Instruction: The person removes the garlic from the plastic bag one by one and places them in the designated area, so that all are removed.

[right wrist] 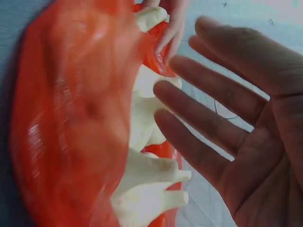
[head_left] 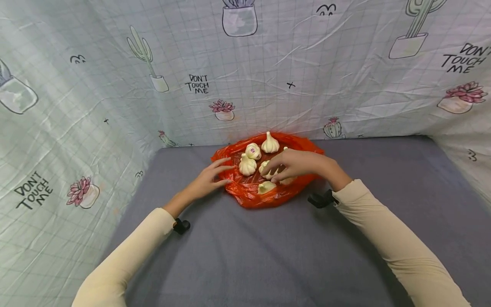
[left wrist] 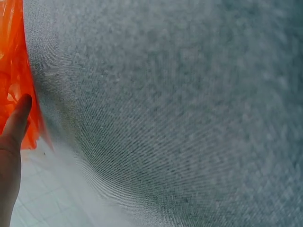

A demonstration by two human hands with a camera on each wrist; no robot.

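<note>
An orange-red plastic bag (head_left: 249,201) lies spread with its mouth facing up, and several whitish garlic bulbs (head_left: 247,165) sit inside. One bulb (head_left: 253,151) carries a small purple mark; another bulb (head_left: 270,143) stands at the back with its stem up. At the bag's left edge is my left hand (head_left: 207,180), fingers spread, fingertips at the plastic. My right hand (head_left: 297,164) hovers over the right side of the bulbs and partly hides some. In the right wrist view, that hand (right wrist: 255,142) has extended fingers and an unfilled palm, beside the bulbs (right wrist: 147,113).
A grey cloth-covered tabletop (head_left: 230,256) lies under the bag. Behind and at the sides hangs a pale printed curtain (head_left: 261,72) with cactus drawings, its back part close behind the bag. A dark wrist camera (head_left: 321,199) sits below the right wrist, another camera (head_left: 181,226) by the left.
</note>
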